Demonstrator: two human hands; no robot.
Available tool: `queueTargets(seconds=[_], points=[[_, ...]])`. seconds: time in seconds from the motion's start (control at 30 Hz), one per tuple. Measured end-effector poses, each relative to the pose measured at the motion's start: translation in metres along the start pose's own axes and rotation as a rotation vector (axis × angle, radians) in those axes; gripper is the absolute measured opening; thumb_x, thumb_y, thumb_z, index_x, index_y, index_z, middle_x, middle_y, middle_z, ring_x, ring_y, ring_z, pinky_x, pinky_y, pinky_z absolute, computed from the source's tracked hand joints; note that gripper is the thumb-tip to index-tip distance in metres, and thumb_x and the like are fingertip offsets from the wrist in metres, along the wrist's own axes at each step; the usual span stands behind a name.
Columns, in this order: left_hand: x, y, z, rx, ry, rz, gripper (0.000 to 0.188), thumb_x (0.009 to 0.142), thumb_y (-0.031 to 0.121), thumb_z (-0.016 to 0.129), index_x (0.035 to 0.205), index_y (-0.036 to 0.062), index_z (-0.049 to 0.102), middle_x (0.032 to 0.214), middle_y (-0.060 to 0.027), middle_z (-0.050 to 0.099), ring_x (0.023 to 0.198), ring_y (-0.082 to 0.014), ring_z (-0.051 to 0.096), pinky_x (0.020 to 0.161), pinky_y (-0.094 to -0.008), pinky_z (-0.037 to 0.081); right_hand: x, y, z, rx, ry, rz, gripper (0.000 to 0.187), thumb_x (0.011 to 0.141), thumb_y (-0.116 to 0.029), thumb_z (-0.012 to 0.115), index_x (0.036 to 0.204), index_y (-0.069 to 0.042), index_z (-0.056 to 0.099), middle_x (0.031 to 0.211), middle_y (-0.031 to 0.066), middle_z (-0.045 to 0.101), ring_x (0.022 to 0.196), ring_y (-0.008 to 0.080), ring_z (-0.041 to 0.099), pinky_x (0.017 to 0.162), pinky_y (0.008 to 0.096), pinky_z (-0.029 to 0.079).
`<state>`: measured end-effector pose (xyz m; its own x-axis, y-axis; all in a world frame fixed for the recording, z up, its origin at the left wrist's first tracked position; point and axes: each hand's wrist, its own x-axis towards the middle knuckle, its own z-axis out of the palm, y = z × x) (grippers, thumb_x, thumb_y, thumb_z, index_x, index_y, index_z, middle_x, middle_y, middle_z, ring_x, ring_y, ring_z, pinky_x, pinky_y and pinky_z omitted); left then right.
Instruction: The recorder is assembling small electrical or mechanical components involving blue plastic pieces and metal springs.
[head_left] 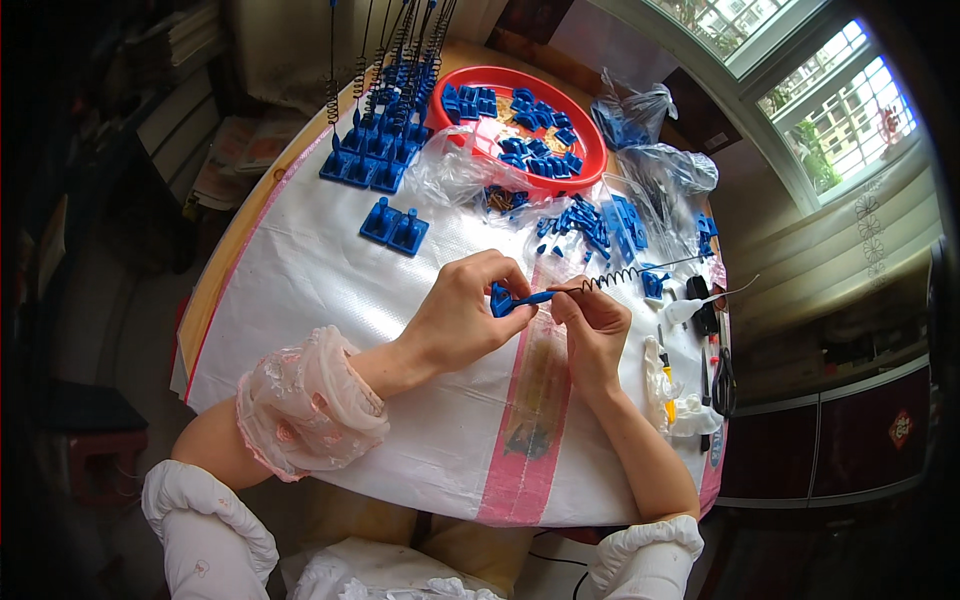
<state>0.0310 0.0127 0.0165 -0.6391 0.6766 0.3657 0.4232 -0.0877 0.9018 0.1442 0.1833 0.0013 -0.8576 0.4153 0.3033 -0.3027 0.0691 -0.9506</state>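
While a white cloth [300, 290] covers most of the table [235, 235], bare wood shows along its left edge. Toward the back sits a red tray [598, 145], its raised rim likely there to stop the blue blocks [536, 110] inside from scattering. Left of it, a cluster [363, 160] stands in tight rows with its coils [405, 75] upright, presumably so they do not tangle. Clear-plastic bags [635, 110] slump on the tray's other side.

Over the cloth's middle, the left hand [465, 300] pinches a blue piece [502, 300] between thumb and fingers; the right hand [595, 330] pinches a black wire [610, 280] by the piece's tapered stem [537, 298], probably to keep both in line. Small bits [582, 222] lie heaped just beyond, seemingly within easy reach.

As for writing, the cloth's pink stripe [520, 475] bears a dark mark too blurred to read; the cabinet's red diamond [901, 428] is too small to make out.
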Motion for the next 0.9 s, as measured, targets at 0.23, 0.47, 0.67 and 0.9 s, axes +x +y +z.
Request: queueTargets(seconds=[0.23,0.47,0.67,0.9], points=[[0.000,-0.002,-0.002,0.036,0.053,0.165,0.006,0.083,0.003,0.077,0.088,0.0017,0.074,0.091,-0.0099,0.072,0.081,-0.0174,0.070,0.075,-0.0301,0.056,0.002,0.003,-0.004,0.054,0.025,0.017,0.012,0.095,0.004,0.070,0.105,0.003,0.076,0.092,-0.0007,0.068,0.084,0.0057,0.060,0.073,0.0211,0.047],[0.000,0.002,-0.006,0.317,0.136,0.295,0.009,0.079,0.008,0.082,0.086,0.0092,0.076,0.091,-0.0028,0.073,0.088,-0.0212,0.068,0.084,-0.0344,0.048,0.004,0.003,-0.002,0.093,-0.008,0.003,0.016,0.095,0.005,0.069,0.109,0.003,0.075,0.099,0.0021,0.068,0.087,0.0074,0.060,0.078,0.0222,0.048],[0.002,0.008,-0.010,0.463,0.188,0.429,0.011,0.078,0.010,0.083,0.084,0.0139,0.075,0.090,0.0025,0.071,0.089,-0.0183,0.066,0.095,-0.0406,0.044,0.002,0.000,0.000,0.072,-0.004,0.001,0.014,0.094,0.005,0.069,0.107,0.005,0.075,0.096,0.0061,0.066,0.083,0.0114,0.058,0.073,0.0253,0.045],[0.001,0.007,-0.011,0.538,0.206,0.471,0.012,0.078,0.012,0.084,0.083,0.0153,0.074,0.090,0.0051,0.071,0.090,-0.0156,0.066,0.100,-0.0446,0.043,0.003,0.000,0.001,0.038,0.003,-0.005,0.015,0.093,0.004,0.071,0.107,0.002,0.076,0.096,0.0022,0.068,0.081,0.0070,0.059,0.068,0.0216,0.046]])
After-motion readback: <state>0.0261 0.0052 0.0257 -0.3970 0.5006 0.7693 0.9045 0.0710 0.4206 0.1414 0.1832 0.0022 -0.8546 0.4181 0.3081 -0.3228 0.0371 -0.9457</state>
